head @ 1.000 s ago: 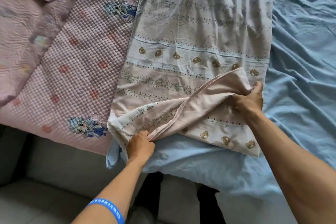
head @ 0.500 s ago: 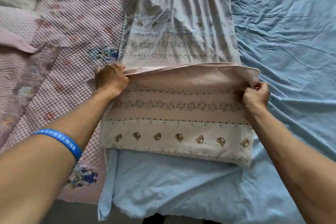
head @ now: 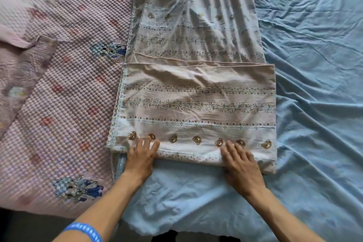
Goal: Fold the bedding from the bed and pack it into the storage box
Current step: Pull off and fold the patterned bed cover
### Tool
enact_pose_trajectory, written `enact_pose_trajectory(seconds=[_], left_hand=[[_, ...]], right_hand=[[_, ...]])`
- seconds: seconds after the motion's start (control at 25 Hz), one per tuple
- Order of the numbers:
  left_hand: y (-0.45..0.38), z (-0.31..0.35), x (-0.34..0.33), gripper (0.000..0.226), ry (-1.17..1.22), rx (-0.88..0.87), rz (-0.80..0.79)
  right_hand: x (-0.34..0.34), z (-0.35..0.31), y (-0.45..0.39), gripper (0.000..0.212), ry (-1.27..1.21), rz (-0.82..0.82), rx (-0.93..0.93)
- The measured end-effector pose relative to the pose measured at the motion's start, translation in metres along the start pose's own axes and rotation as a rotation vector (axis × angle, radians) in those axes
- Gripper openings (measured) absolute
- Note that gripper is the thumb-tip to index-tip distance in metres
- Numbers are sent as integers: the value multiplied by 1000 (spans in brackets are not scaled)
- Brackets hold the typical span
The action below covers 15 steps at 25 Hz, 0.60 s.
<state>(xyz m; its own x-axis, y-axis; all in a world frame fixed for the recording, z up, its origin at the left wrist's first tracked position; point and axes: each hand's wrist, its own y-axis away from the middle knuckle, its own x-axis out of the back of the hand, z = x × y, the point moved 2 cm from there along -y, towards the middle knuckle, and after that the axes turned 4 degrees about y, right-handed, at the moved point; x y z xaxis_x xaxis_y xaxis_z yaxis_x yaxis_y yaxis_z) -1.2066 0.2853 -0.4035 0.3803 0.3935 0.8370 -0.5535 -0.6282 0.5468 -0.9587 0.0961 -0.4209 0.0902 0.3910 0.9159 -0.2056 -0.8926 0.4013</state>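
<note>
Bare forearms, no sleeves; blue wristband (head: 84,231) w/ white lettering on left wrist.

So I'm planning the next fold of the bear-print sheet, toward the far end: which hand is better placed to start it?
Neither clearly: left hand and right hand both rest flat on the bear-print sheet at its near edge, so probably both together.

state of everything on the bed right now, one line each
patterned sheet: near end folded over once, far part flat but wrinkled
left hand: open, fingers flat on the folded edge
right hand: open, pressing the folded edge
pink quilt: spread out, unfolded
blue sheet: spread, creased
</note>
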Motion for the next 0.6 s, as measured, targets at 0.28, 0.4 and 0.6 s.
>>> enact_pose_trajectory(seconds=[0.28, 0.4, 0.6], left_hand=[[-25, -13, 18, 40, -7, 81, 37], [6, -12, 25, 43, 35, 75, -21], [65, 6, 32, 43, 5, 60, -110]], right_hand=[[24, 8, -12, 30, 31, 73, -58], [39, -5, 13, 16, 93, -28, -60], [68, -11, 55, 32, 145, -272, -35]])
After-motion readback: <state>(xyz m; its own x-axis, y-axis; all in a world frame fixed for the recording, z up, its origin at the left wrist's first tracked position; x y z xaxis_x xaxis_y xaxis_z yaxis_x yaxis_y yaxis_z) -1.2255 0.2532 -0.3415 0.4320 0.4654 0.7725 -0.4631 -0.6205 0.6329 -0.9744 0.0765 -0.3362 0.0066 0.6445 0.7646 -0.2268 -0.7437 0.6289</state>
